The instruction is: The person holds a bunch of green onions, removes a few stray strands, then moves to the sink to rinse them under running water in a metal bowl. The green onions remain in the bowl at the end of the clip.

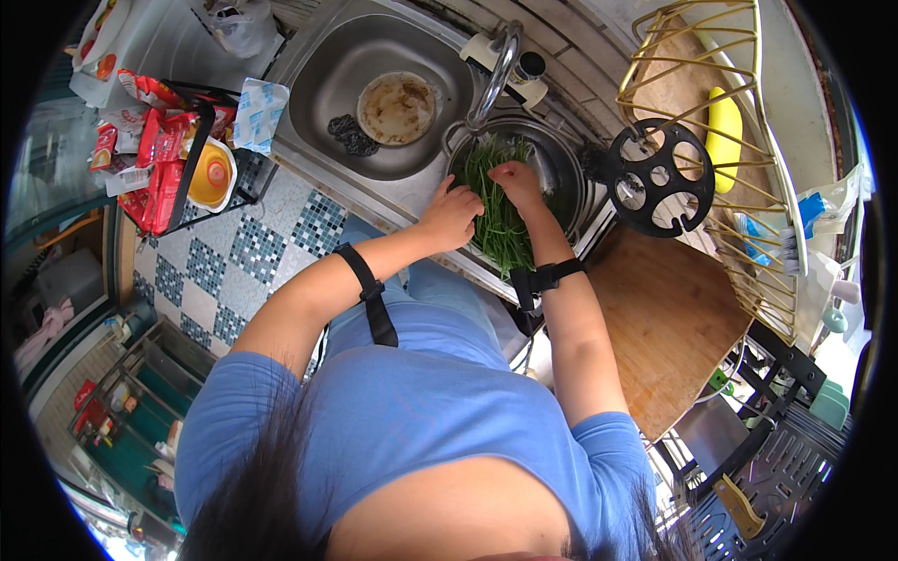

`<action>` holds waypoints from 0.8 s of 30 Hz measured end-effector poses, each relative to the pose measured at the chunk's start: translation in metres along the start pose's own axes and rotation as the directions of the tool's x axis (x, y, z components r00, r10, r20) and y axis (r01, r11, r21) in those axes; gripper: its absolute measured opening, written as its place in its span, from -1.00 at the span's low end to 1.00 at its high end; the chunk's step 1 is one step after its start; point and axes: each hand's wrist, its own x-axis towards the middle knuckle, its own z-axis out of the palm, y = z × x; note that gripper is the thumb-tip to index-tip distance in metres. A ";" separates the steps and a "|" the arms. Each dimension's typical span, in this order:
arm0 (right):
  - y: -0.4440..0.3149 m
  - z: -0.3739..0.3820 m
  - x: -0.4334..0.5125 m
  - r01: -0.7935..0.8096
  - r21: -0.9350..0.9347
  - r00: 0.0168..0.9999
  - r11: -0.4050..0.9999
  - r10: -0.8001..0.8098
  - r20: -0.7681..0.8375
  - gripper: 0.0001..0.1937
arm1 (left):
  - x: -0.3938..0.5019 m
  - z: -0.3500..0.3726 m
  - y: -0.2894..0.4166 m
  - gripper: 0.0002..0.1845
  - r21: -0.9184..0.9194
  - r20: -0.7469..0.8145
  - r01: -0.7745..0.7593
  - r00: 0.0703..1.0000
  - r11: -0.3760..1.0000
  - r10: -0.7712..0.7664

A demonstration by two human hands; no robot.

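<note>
Long thin green stalks [501, 238], perhaps chives, lie in a heap across a stainless steel pot [572, 151] and hang over its near rim. My right hand [518, 184] is over the middle of the heap, fingertips pinched on some stalks. At the left edge of the heap is my left hand [452, 214], its fingers loosely curled and touching or close to the stalks; its palm is hidden. A curved chrome faucet [506, 63] reaches over the pot's far left rim. Black straps circle both forearms.
Left of the pot, a steel sink basin [319, 77] holds a soiled round dish [396, 109] and a dark scouring pad [352, 134]. At right are a wooden board [659, 315], a black holder with round openings [661, 177] and a gold wire rack [758, 105]. Red packets [165, 137] fill a basket at left.
</note>
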 end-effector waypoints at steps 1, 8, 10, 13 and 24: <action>0.000 -0.001 0.002 -0.002 -0.010 1.000 1.000 0.002 0.006 -0.70 | -0.002 0.000 -0.002 -0.64 -0.002 -0.013 -0.021 1.000 1.000 0.021; 0.001 0.004 0.020 0.003 -0.109 0.995 0.994 0.008 0.102 -0.72 | 0.000 0.001 0.004 -0.53 -0.187 -0.046 0.104 0.992 0.977 -0.115; -0.002 0.008 0.024 -0.002 -0.059 1.000 0.998 0.004 0.021 -0.75 | 0.008 0.001 0.007 -0.49 -0.187 0.008 0.195 0.980 0.963 -0.197; -0.009 0.006 0.021 0.026 -0.045 0.988 0.999 -0.032 -0.149 -0.78 | 0.016 0.002 0.009 -0.45 -0.079 0.049 0.242 0.970 0.967 -0.239; 0.003 -0.009 -0.018 0.135 -0.207 0.978 0.969 -0.164 -0.129 -0.80 | 0.029 0.010 0.002 -0.40 0.084 0.137 0.296 0.942 0.951 -0.305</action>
